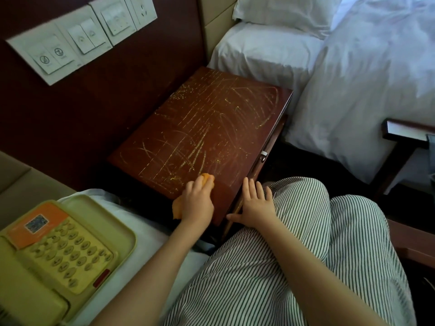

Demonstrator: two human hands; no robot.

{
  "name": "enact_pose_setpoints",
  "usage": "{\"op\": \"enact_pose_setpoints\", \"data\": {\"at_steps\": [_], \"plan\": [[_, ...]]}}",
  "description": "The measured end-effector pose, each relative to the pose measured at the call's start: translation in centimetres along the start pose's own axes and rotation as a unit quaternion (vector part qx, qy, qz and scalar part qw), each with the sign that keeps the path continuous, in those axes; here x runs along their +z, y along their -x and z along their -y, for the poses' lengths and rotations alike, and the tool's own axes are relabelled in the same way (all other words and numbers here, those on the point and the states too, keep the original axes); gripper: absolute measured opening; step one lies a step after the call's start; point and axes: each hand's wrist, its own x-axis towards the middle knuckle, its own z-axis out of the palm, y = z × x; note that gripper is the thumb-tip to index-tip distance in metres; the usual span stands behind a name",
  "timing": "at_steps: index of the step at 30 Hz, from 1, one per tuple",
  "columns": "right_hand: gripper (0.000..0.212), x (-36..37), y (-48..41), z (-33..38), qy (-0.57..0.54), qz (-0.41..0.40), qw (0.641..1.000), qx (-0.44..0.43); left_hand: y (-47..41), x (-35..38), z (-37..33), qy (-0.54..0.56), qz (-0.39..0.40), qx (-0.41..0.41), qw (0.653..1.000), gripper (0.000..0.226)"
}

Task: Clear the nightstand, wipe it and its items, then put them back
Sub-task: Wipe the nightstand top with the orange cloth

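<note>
Nightstand (211, 128) top sat bare, streaked yellow. Telephone (56, 252) lay on bedding at 8 o'clock. Right hand (255, 204) rested open, flat on the front edge. Left hand (197, 201) pressed an orange cloth (207, 178) at 6 o'clock.

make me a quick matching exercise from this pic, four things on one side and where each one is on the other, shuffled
Things:
1. orange wiping cloth
2. yellow push-button telephone
3. white switch panel
4. right hand

Places:
A. on the dark wall
B. flat on the nightstand's front edge
C. on the white bed at lower left
D. under the left hand on the nightstand top

Pairs: 1-D, 2-C, 3-A, 4-B
</note>
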Motion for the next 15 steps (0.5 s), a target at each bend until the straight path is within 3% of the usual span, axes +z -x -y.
{"op": "enact_pose_setpoints", "data": {"at_steps": [6, 8, 15], "plan": [[0.111, 0.1, -0.4, -0.1, -0.014, 0.007, 1.0, 0.004, 3.0, 1.1, -0.4, 0.046, 0.045, 0.166, 0.984, 0.054], [0.111, 0.1, -0.2, 0.0, -0.011, 0.011, 1.0, 0.005, 3.9, 1.1, 1.4, 0.041, 0.034, 0.182, 0.982, 0.053], [0.11, -0.1, 0.0, 0.3, 0.002, 0.007, 1.0, 0.005, 0.0, -0.1, 3.0, 0.034, -0.017, -0.021, 0.999, 0.05]]}}
